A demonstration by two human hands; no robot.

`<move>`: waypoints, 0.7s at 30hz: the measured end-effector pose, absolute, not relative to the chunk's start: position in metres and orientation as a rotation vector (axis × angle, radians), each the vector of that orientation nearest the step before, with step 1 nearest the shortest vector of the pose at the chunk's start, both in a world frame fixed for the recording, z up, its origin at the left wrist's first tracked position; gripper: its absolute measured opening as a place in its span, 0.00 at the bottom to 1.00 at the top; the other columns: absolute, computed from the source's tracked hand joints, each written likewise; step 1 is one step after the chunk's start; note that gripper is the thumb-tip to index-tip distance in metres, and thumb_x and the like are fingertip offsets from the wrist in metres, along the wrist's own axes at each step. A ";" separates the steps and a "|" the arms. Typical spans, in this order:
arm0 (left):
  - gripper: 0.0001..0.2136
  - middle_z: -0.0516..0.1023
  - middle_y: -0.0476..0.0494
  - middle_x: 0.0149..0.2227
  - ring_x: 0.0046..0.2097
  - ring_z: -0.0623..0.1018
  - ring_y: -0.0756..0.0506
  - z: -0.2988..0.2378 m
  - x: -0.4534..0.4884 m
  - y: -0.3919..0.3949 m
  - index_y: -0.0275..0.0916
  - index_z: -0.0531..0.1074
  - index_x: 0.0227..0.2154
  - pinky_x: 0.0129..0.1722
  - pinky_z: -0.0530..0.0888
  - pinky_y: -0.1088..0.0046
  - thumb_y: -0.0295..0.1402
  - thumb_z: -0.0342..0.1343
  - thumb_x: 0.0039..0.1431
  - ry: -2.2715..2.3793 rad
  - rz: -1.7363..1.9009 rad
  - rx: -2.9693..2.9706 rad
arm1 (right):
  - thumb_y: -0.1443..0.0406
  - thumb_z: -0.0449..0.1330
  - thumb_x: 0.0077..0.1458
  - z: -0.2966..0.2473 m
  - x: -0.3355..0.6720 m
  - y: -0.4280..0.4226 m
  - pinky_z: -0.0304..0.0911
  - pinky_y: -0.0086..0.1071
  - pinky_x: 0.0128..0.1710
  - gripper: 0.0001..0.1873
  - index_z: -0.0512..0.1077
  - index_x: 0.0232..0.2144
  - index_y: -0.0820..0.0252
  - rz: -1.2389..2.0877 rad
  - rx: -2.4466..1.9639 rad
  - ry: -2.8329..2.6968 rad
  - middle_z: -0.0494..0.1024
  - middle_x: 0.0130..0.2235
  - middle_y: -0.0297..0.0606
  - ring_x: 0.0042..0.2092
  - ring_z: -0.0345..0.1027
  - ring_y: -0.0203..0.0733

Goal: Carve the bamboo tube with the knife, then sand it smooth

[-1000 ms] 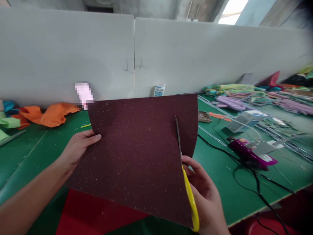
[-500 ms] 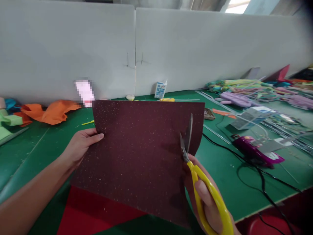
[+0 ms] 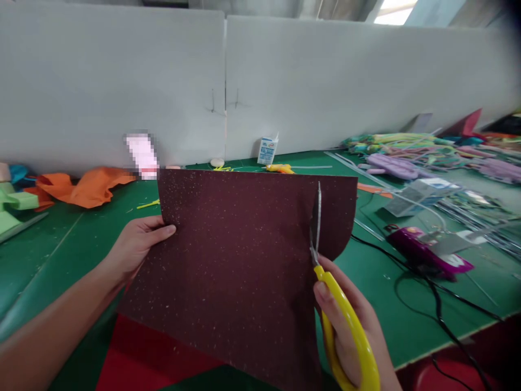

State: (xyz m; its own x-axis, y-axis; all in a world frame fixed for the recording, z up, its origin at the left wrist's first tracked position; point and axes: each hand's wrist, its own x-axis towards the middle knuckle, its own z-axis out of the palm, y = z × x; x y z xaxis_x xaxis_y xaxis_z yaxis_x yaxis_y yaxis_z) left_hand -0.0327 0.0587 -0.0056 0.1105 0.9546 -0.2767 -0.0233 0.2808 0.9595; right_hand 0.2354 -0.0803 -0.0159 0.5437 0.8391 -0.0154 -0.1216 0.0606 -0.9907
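My left hand (image 3: pixel 140 241) pinches the left edge of a large dark brown speckled sheet (image 3: pixel 236 266), thumb on its near face. The sheet is held up in front of me, with its right part curling away. In my right hand (image 3: pixel 354 326) is a pair of yellow-handled scissors (image 3: pixel 350 309), gripped through the loops. Their blades point up and are nearly closed on the sheet, close to its right side. Beneath the sheet's lower left corner a red sheet (image 3: pixel 150 353) shows; whether my left hand also touches it I cannot tell.
Orange fabric-like pieces (image 3: pixel 87 187) lie on the green table (image 3: pixel 391 320) at left. A small blue-and-white box (image 3: pixel 267 150) stands by the white partition (image 3: pixel 325 81). To the right are a purple glue gun (image 3: pixel 427 250) with black cable, lilac pieces (image 3: pixel 393 164) and bundled strips (image 3: pixel 391 141).
The scissor blades have come together from an open position. The sheet's right part has swung outward to the right, and my left hand has hardly moved.
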 end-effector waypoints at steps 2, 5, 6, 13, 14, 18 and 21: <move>0.17 0.79 0.46 0.26 0.23 0.77 0.48 -0.006 -0.033 0.059 0.35 0.75 0.34 0.21 0.75 0.76 0.34 0.67 0.39 1.223 0.946 1.020 | 0.57 0.69 0.37 -0.017 0.237 -0.080 0.67 0.22 0.33 0.19 0.76 0.36 0.46 0.886 -1.290 -0.622 0.79 0.39 0.32 0.38 0.72 0.37; 0.17 0.80 0.46 0.26 0.23 0.77 0.47 -0.008 -0.033 0.059 0.35 0.75 0.34 0.22 0.75 0.75 0.35 0.67 0.38 1.220 0.952 1.015 | 0.58 0.70 0.36 -0.019 0.239 -0.079 0.63 0.20 0.21 0.20 0.76 0.37 0.45 0.938 -1.290 -0.574 0.79 0.32 0.32 0.26 0.68 0.31; 0.17 0.80 0.46 0.26 0.23 0.77 0.47 -0.008 -0.033 0.059 0.35 0.75 0.34 0.22 0.75 0.75 0.35 0.67 0.38 1.218 0.953 1.013 | 0.59 0.70 0.36 -0.020 0.239 -0.079 0.61 0.21 0.18 0.21 0.76 0.38 0.45 0.960 -1.294 -0.566 0.78 0.29 0.31 0.21 0.65 0.30; 0.16 0.80 0.46 0.27 0.23 0.77 0.47 -0.007 -0.033 0.060 0.36 0.75 0.34 0.22 0.75 0.74 0.34 0.67 0.39 1.214 0.954 1.010 | 0.59 0.69 0.36 -0.016 0.237 -0.076 0.61 0.23 0.17 0.20 0.76 0.37 0.46 0.901 -1.296 -0.586 0.78 0.28 0.31 0.22 0.66 0.32; 0.16 0.80 0.46 0.27 0.23 0.77 0.47 -0.006 -0.032 0.059 0.36 0.75 0.34 0.22 0.75 0.74 0.34 0.67 0.39 1.216 0.953 1.011 | 0.59 0.69 0.36 -0.016 0.236 -0.076 0.64 0.23 0.21 0.19 0.76 0.37 0.46 0.876 -1.283 -0.613 0.79 0.32 0.32 0.26 0.69 0.34; 0.16 0.80 0.46 0.26 0.23 0.77 0.48 -0.004 -0.032 0.058 0.34 0.76 0.33 0.22 0.73 0.77 0.33 0.67 0.38 1.226 0.965 1.016 | 0.56 0.67 0.39 -0.017 0.235 -0.075 0.68 0.30 0.34 0.21 0.75 0.40 0.48 0.850 -1.259 -0.726 0.78 0.41 0.36 0.40 0.71 0.43; 0.16 0.80 0.46 0.28 0.25 0.77 0.48 -0.004 -0.031 0.058 0.35 0.76 0.34 0.24 0.74 0.77 0.33 0.67 0.38 1.222 0.974 1.023 | 0.53 0.64 0.43 -0.020 0.236 -0.077 0.68 0.34 0.36 0.23 0.72 0.44 0.48 0.822 -1.260 -0.805 0.77 0.43 0.37 0.42 0.71 0.46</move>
